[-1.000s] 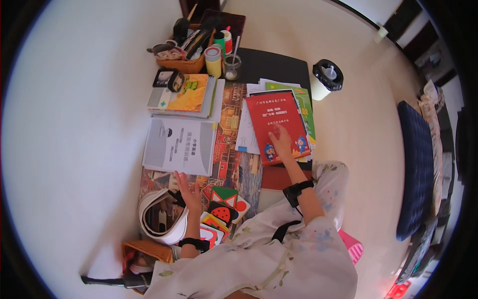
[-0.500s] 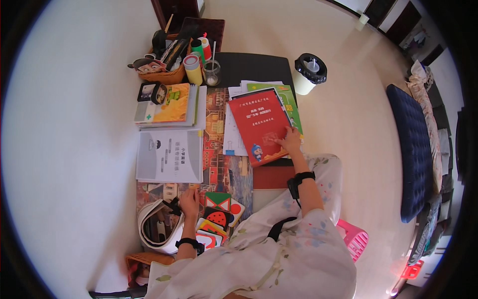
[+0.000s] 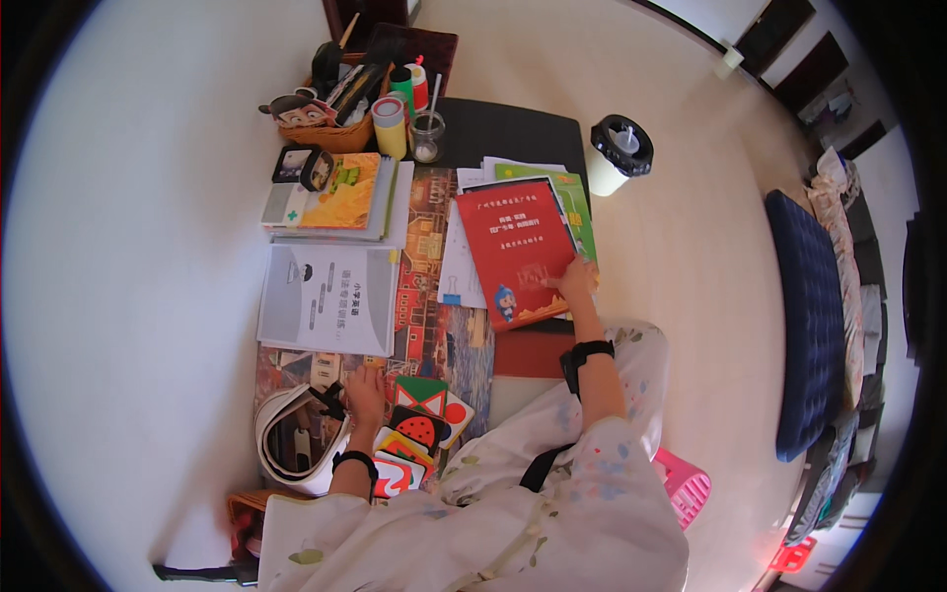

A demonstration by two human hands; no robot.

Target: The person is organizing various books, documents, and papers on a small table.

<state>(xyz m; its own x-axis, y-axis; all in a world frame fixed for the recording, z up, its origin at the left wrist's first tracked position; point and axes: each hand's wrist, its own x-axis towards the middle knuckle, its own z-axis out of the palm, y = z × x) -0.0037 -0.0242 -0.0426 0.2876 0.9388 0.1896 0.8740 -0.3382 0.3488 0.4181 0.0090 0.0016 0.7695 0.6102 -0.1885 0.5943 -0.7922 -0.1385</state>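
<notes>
My right hand (image 3: pixel 578 285) rests on the lower right part of a red booklet (image 3: pixel 513 232), its fingers spread across the cover near the edge. The booklet lies at a slant over a green book (image 3: pixel 580 207) and white sheets (image 3: pixel 456 261) with a blue binder clip (image 3: pixel 452 298). My left hand (image 3: pixel 365 397) is down on the patterned desk mat (image 3: pixel 419 286) with its fingers curled, and I see nothing in them. It sits between a white open bin (image 3: pixel 266 434) and an overlapping pile of picture cards (image 3: pixel 419 429). A black band circles each wrist.
A grey-covered workbook (image 3: pixel 330 296) and stacked books (image 3: pixel 340 192) lie on the left. Behind them stand a wicker basket (image 3: pixel 340 138), a yellow jar (image 3: pixel 390 133) and a glass jar with a straw (image 3: pixel 427 138). A black-lidded bin (image 3: pixel 610 173) is beyond the desk's right edge.
The whole view has shifted slightly with my head. My right hand stays on the red booklet and my left hand stays beside the white bin.
</notes>
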